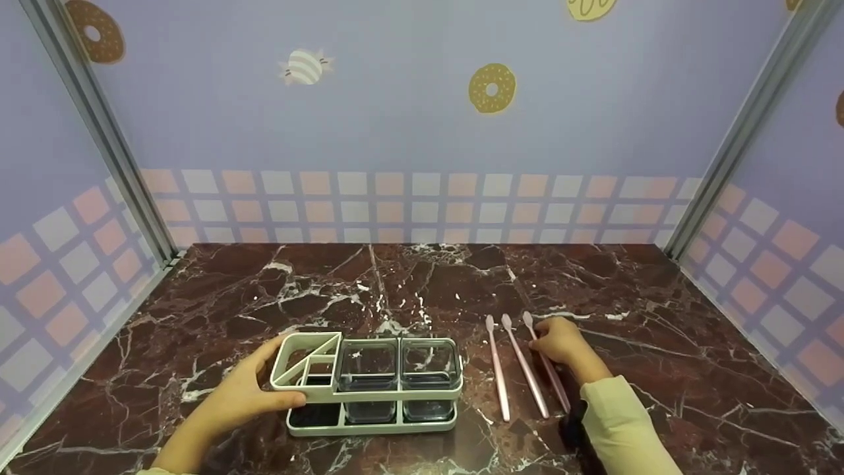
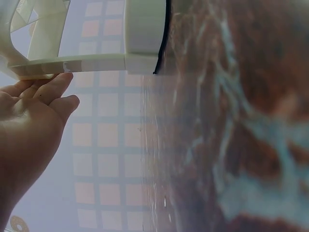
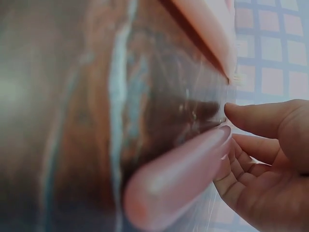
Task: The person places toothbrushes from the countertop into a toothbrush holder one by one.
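A pale two-tier toothbrush holder (image 1: 369,397) with two clear cups (image 1: 428,361) stands on the marbled table. My left hand (image 1: 237,396) grips its left end, thumb along the front and fingers behind. In the left wrist view, fingertips (image 2: 58,89) meet the pale frame. Three pink toothbrushes lie side by side to the right, heads pointing away. Around the rightmost toothbrush (image 1: 554,381), near its neck, my right hand (image 1: 562,342) curls its thumb and fingers. In the right wrist view, that toothbrush's handle (image 3: 169,186) runs in between the thumb and fingers.
The left toothbrush (image 1: 498,376) and the middle toothbrush (image 1: 524,369) lie between the holder and my right hand. A dark object (image 1: 575,425) sits by the right sleeve. Patterned walls (image 1: 409,211) enclose the dark red table (image 1: 217,284) at the back and sides.
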Tool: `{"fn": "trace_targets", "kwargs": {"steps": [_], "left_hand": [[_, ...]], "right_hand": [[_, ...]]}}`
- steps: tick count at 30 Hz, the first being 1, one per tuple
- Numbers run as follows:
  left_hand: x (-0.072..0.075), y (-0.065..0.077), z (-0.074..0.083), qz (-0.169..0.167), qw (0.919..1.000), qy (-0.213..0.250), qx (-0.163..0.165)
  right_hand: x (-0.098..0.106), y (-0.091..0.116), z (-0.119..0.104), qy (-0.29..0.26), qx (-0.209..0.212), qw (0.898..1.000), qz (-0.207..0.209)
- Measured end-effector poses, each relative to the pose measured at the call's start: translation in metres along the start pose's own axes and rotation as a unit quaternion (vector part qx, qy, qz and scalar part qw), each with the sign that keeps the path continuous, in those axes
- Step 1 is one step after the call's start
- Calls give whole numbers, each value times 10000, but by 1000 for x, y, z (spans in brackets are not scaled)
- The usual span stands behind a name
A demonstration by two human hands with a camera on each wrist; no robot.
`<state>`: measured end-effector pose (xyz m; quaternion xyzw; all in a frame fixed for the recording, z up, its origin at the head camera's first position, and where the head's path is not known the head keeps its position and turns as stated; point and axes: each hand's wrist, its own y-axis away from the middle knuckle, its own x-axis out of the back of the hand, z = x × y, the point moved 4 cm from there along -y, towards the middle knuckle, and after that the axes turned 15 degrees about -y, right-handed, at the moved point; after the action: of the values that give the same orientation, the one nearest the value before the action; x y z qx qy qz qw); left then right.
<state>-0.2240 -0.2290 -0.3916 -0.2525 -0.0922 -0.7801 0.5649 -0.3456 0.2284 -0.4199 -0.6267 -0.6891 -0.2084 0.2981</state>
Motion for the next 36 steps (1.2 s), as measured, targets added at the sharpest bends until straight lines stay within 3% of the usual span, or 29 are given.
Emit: {"fn": "trace_targets", "kwargs": {"steps": [8, 21, 30, 36], "left_hand": [[0, 0, 0, 29, 10000, -51, -1], [1, 0, 1, 98, 9997, -213, 83], [1, -1, 1, 103, 9997, -242, 13], [1, 1, 0, 88, 9994, -273, 183]], "right_hand": [[0, -2, -1, 186, -103, 9997, 103], [0, -2, -4, 152, 180, 9996, 147], [-2, -2, -5, -146, 14, 9995, 283], [2, -3, -23, -483, 32, 9980, 410]]}}
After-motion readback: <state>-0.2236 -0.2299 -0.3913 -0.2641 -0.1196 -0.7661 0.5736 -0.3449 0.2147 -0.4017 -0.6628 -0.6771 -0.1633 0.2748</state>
